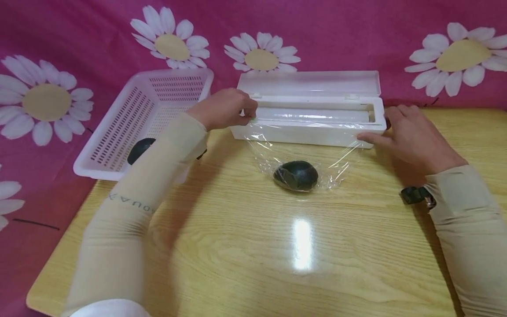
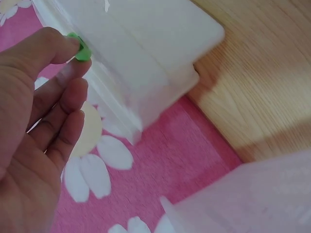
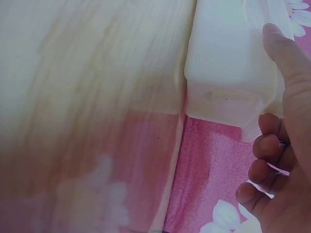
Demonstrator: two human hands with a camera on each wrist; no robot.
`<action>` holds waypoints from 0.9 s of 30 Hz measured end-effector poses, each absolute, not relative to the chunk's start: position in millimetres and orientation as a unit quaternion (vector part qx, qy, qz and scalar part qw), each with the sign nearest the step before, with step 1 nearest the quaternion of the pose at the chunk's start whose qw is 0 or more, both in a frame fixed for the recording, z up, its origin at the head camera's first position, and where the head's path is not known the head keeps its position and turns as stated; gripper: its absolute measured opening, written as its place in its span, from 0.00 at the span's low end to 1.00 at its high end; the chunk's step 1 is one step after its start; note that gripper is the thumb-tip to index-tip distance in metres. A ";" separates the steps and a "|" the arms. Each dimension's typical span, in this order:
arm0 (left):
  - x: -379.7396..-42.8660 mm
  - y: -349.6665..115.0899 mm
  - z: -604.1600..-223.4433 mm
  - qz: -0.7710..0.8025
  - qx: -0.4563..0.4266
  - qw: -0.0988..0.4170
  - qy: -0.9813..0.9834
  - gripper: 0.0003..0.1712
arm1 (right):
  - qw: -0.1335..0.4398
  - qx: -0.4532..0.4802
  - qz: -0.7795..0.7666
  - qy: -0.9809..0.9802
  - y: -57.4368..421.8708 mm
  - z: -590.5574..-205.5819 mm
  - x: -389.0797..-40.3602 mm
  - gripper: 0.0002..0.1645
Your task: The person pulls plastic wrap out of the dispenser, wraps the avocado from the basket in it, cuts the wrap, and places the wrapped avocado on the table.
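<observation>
A white cling film dispenser (image 1: 301, 134) stands with its lid raised and a film roll (image 1: 313, 115) inside. At its left end my left hand (image 1: 227, 108) pinches a small green slide cutter (image 2: 82, 47) between thumb and index finger. My right hand (image 1: 413, 138) holds the dispenser's right end, thumb on the front and the other fingers bent by the end wall. Clear cling film (image 1: 336, 169) runs from the dispenser's front edge down over a dark avocado (image 1: 299, 175) lying on the table.
To the left, a white slotted plastic basket (image 1: 115, 97) holds another dark avocado (image 1: 139, 149), partly hidden by my left forearm. The wooden table (image 1: 245, 246) meets a pink cloth (image 1: 336, 35) with white daisies behind the dispenser.
</observation>
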State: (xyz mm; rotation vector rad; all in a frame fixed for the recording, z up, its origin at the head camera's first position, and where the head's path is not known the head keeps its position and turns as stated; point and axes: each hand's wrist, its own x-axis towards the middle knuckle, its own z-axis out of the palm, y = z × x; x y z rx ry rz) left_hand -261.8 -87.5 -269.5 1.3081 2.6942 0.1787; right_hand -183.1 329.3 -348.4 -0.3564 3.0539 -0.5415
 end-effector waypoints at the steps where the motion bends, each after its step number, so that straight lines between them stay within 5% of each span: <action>1: -261.4 -89.9 -268.6 0.060 0.434 0.071 0.896 0.04 | 0.009 -0.115 -0.173 0.978 329.3 -348.4 -183.3 0.54; 27: -253.7 -99.9 -253.3 -0.031 0.313 0.114 0.942 0.09 | 0.012 -0.115 -0.168 0.979 329.7 -349.6 -185.4 0.53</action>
